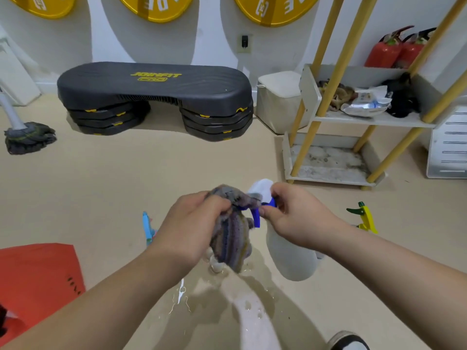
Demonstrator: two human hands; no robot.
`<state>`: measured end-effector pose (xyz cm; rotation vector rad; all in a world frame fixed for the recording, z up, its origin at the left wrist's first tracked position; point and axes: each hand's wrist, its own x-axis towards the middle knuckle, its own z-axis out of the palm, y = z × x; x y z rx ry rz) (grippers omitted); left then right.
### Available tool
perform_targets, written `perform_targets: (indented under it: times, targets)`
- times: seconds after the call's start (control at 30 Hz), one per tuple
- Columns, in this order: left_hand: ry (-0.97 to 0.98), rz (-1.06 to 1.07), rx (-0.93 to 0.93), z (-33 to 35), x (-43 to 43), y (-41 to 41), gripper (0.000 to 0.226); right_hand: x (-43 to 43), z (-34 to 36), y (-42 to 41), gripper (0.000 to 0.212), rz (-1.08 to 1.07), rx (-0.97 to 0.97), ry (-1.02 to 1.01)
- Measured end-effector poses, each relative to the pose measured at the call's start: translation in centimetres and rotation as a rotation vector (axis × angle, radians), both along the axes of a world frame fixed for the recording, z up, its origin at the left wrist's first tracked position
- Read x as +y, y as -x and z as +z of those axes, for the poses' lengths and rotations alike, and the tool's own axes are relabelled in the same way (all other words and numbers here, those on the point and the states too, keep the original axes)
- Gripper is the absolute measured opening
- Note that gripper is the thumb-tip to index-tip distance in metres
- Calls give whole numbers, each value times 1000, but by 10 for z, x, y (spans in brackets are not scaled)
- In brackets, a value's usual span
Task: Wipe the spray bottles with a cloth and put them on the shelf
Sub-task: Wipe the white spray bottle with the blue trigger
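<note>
My right hand [298,215] grips the neck of a white spray bottle [293,256] with a blue trigger, held tilted above the floor. My left hand [192,223] holds a bunched striped grey-purple cloth [232,238], which presses against the bottle's spray head. A yellow and green spray bottle [365,218] stands on the floor to the right. A light blue spray bottle [147,227] is partly hidden behind my left wrist. The white shelf with yellow legs [336,173] stands at the right, its bottom tier dirty and bare.
Water pools on the beige floor [227,294] under my hands. A black step platform [156,97] sits at the back, a mop [27,137] at the left, a red bag [35,279] at lower left. The middle shelf tier [366,120] holds rags and packets. Red extinguishers [394,51] stand behind.
</note>
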<state>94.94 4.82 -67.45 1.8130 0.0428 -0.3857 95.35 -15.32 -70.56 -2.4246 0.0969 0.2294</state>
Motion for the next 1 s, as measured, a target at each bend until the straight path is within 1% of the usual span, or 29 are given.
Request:
perform_targets:
  times: [0.03, 0.1, 0.2, 0.27, 0.37, 0.4, 0.43, 0.47, 0.5, 0.57, 0.6, 0.63, 0.7, 0.77, 0.8, 0.87, 0.93, 1.0]
  targets:
    - [25, 57, 9, 3, 4, -2, 43, 1, 2, 0, 26, -2, -4, -6]
    - [72, 121, -2, 5, 10, -6, 40, 8, 4, 2, 25, 52, -8, -2]
    - [169, 195, 5, 8, 15, -8, 40, 20, 7, 4, 13, 134, -13, -36]
    - [138, 192, -28, 7, 16, -7, 37, 27, 7, 3, 10, 161, -16, -83]
    - [-5, -9, -156, 7, 13, 7, 24, 44, 9, 3, 4, 242, -50, -104]
    - [-44, -81, -179, 4, 13, 9, 26, 49, 9, 3, 8, 274, -64, -95]
    - [-54, -118, -191, 2, 14, 9, 33, 53, 8, 2, 11, 288, -76, -85]
    - [-39, -116, -199, 3, 16, 8, 36, 55, 8, 1, 11, 280, -83, -79]
    - [-35, -103, -214, 2, 22, 5, 35, 55, 7, -3, 9, 252, -91, -78]
    - [-52, -35, -217, 6, 29, 1, 28, 49, 7, -12, 10, 141, -101, -84]
    - [-63, 16, -186, 8, 31, 0, 27, 45, 8, -16, 10, 83, -92, -79]
    - [-35, 69, -147, 7, 34, -1, 30, 42, 9, -19, 12, 39, -76, -67]
    - [60, 190, -87, 7, 38, -4, 37, 40, 12, -18, 19, 35, -57, -42]
    - [69, 270, -151, 8, 42, -9, 31, 44, 13, -13, 27, 95, -52, -20]
    - [52, 264, -209, 8, 43, -9, 27, 47, 14, -11, 30, 121, -53, -16]
    - [-13, 114, -315, 11, 39, -3, 28, 55, 12, -11, 30, 156, -62, -48]
    - [-166, -69, -356, 0, 36, 1, 27, 61, 11, -10, 24, 175, -80, -146]
    - [-362, -178, -378, -10, 37, 2, 55, 64, 10, -9, 24, 186, -95, -170]
